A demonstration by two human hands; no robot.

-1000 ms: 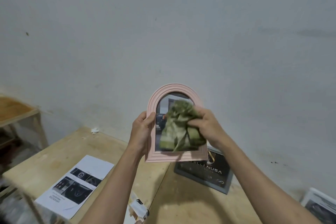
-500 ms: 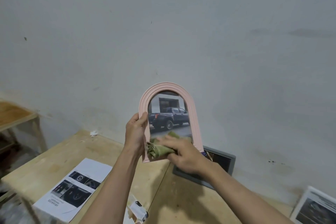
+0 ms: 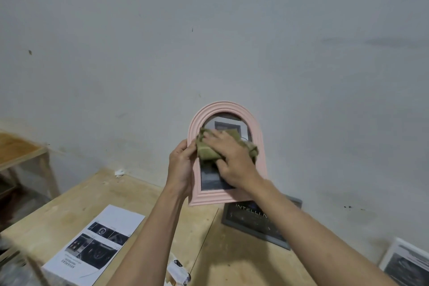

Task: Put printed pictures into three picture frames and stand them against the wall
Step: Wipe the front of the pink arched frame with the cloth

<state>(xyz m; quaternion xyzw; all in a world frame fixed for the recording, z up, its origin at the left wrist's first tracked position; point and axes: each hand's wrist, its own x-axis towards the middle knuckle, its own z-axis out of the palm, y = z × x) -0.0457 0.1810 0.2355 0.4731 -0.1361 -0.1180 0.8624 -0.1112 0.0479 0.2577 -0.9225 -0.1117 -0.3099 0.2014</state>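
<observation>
**Wiping the glass of the pink arched frame**

Holding the pink arched frame upright in the air in front of the wall, the left hand grips its left edge, fingers curled behind and thumb on the front moulding. The right hand lies across the glass with a crumpled olive-green cloth bunched under its palm and fingers; the fingers are bent over the cloth, pressing it against the pane near the middle. A printed picture shows behind the glass above and below the hand, too blurred to read in detail.

Below the frame, on the wooden table, a dark grey frame leans back against the wall, its dark print carrying pale lettering that is partly covered by the right forearm. Further right, at the picture's edge, a white frame with a dark print also stands near the wall. On the left part of the table lies a printed sheet, flat, with dark photo panels and a line of text. Near the bottom edge, between the two forearms, a small folded paper item rests on the table; what it is cannot be told. A small white scrap lies at the table's far edge by the wall. A second wooden surface shows at the far left.
</observation>
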